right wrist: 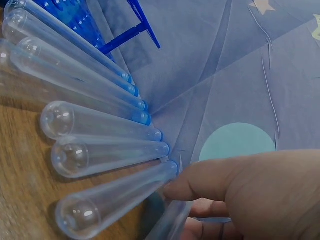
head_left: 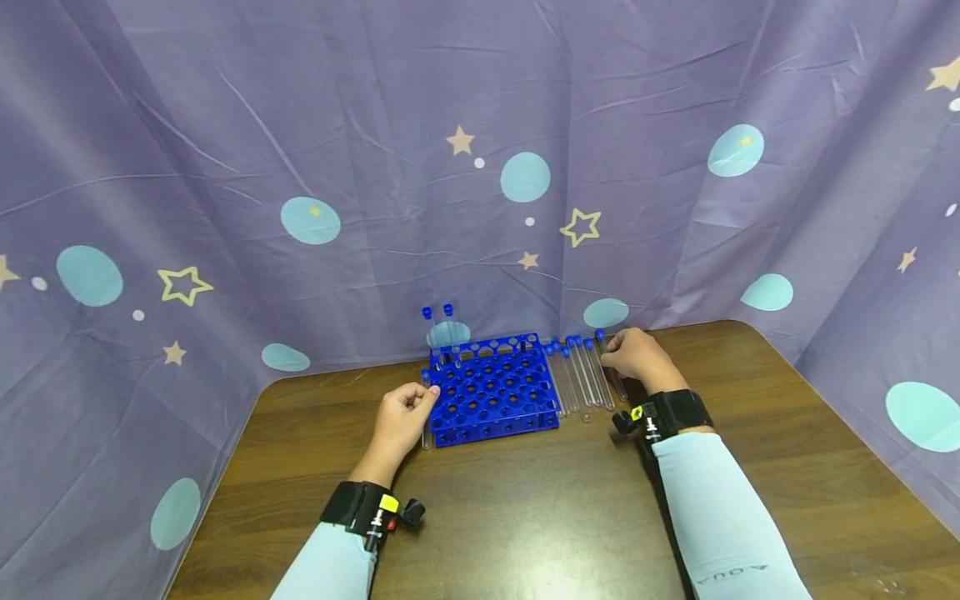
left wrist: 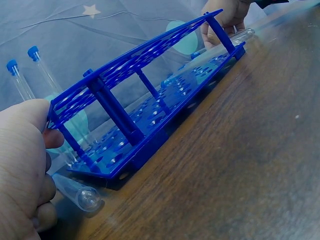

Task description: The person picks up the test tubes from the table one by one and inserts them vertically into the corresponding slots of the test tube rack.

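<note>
Near the far edge of the surface (head_left: 525, 500), the right grip (head_left: 637, 360) pinches a tube (right wrist: 172, 220), the left grip (head_left: 403, 419) the rack (head_left: 501, 393); seemingly picking up, next needing a clear lift.

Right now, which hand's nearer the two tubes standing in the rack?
Left. Left hand touches the left edge of the rack, in front of the standing tubes; right hand is farther off, at the right end of the lying tubes.

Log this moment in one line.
left hand: at left end of blue rack | right hand: pinches rightmost tube | two capped tubes: standing in rack | tube row: lying right of rack
</note>
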`<state>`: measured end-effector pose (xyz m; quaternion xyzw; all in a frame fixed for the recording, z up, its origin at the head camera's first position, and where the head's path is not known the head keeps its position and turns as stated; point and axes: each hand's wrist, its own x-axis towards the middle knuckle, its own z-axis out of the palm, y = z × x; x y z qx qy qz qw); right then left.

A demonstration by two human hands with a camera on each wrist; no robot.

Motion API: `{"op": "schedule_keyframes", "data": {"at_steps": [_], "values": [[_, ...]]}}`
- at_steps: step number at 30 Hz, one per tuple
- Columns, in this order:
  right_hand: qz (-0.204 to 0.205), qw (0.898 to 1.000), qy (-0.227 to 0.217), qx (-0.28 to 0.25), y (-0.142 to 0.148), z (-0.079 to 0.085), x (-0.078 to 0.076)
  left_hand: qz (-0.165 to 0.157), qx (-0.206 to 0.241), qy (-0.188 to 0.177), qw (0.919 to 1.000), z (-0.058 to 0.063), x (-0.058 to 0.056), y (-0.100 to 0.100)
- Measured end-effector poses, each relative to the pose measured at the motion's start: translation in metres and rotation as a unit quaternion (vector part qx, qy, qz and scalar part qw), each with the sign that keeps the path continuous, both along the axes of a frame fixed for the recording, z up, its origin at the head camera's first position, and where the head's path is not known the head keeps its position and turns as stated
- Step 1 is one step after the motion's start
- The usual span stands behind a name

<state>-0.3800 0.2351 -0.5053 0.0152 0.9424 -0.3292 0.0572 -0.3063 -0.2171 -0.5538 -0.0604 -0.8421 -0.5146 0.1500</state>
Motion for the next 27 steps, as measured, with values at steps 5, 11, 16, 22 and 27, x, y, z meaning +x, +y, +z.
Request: {"op": "schedule_keyframes", "data": {"at_steps": [5, 11, 16, 22, 27], "values": [[-0.002, 1.000, 0.004, -0.013, 0.002, -0.003, -0.003, 0.001, -0.001, -0.001, 1.0000, 0.000, 0.000, 0.000], [-0.003, 1.000, 0.019, -0.020, 0.003, -0.001, -0.002, 0.006, -0.005, -0.004, 1.0000, 0.002, 0.001, 0.001], [-0.009, 0.999, 0.036, -0.019, 0.002, 0.001, -0.001, 0.008, -0.007, -0.005, 0.9999, 0.003, 0.002, 0.001], [-0.016, 0.999, 0.049, -0.012, 0.002, 0.006, -0.001, 0.007, -0.005, -0.005, 0.9999, 0.004, 0.003, 0.002], [-0.017, 0.997, 0.076, -0.011, 0.002, 0.011, 0.000, 0.008, -0.005, -0.007, 0.9999, 0.005, 0.003, 0.003]]}}
